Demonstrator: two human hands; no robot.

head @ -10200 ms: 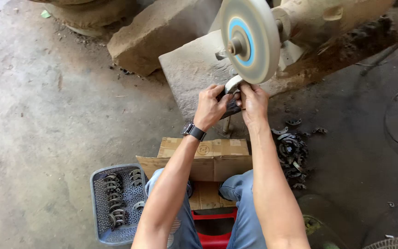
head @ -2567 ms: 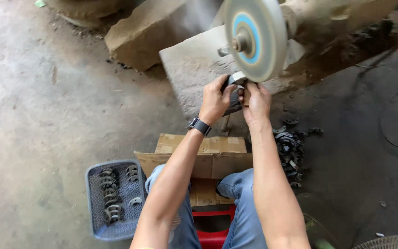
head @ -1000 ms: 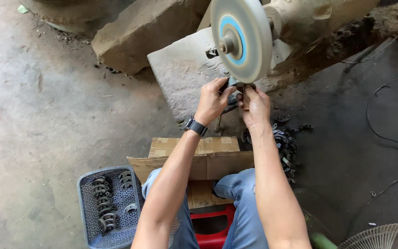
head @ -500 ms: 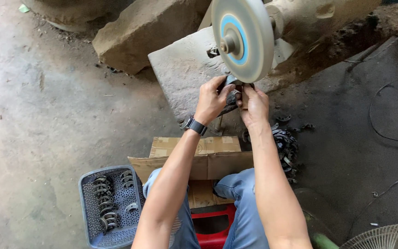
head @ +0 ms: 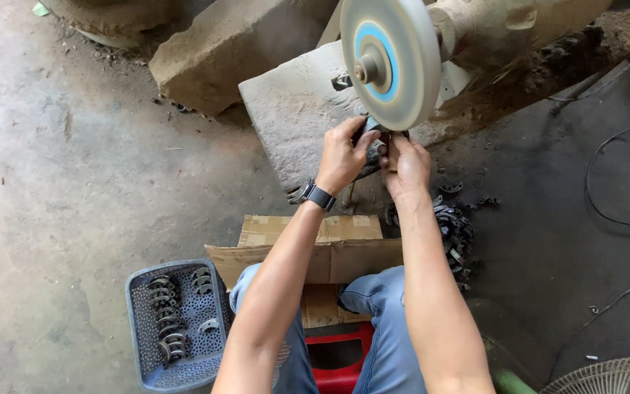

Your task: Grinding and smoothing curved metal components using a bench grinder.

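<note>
My left hand (head: 344,155) and my right hand (head: 405,163) are together just below a large round polishing wheel (head: 390,62) with a blue centre. Between them they hold a small dark curved metal part (head: 378,137) against the wheel's lower rim. A black watch (head: 319,196) is on my left wrist. Most of the part is hidden by my fingers.
A grey plastic basket (head: 149,339) with several curved metal pieces stands at lower left. A heap of similar dark pieces (head: 452,230) lies on the floor to the right. A cardboard box (head: 322,248) is over my knees, a red stool (head: 337,357) beneath. Stone blocks (head: 235,55), a cable (head: 621,226) and a fan guard (head: 614,376) surround.
The view has shifted a little between the earlier frames and now. Both hands stay at the wheel's lower rim holding the part throughout.
</note>
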